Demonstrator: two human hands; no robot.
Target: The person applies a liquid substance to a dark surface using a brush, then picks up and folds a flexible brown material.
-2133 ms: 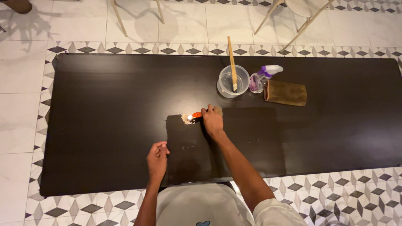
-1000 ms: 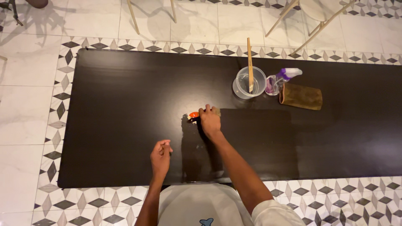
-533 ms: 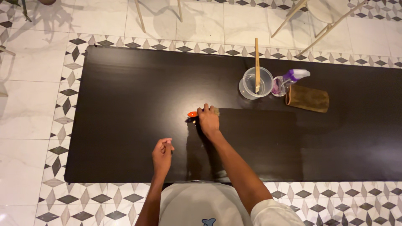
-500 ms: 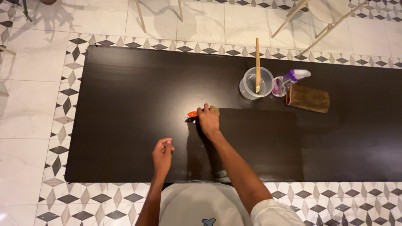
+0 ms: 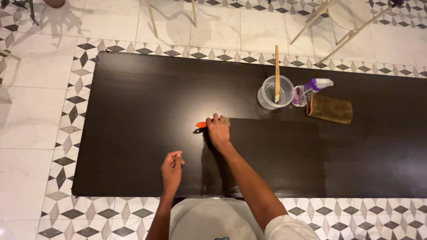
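A long dark worktop [image 5: 133,98] stretches across a floor of pale tiles bordered with grey-and-white diamonds [image 5: 66,133]; pale chair legs [image 5: 153,20] stand on the far side. On the right half of the worktop a broad rectangular patch [image 5: 275,155] looks darker and more matt than the glossier surface to the left, its left edge running down from the person's reaching hand. Toward the far right edge lies a folded brown cloth [image 5: 331,110], and just beside it a clear spray bottle with a purple-and-white head [image 5: 309,91], touching or nearly touching a clear plastic tub [image 5: 275,92] with a wooden stick [image 5: 276,73] standing in it. The right hand [image 5: 218,132] is stretched out over the middle of the worktop, fingers clenched around a brush with an orange handle [image 5: 201,125]; the handle tip pokes out to the left, pale bristles to the right, pressed flat on the surface. The left hand [image 5: 171,169] hovers near the front edge, loosely curled, holding nothing
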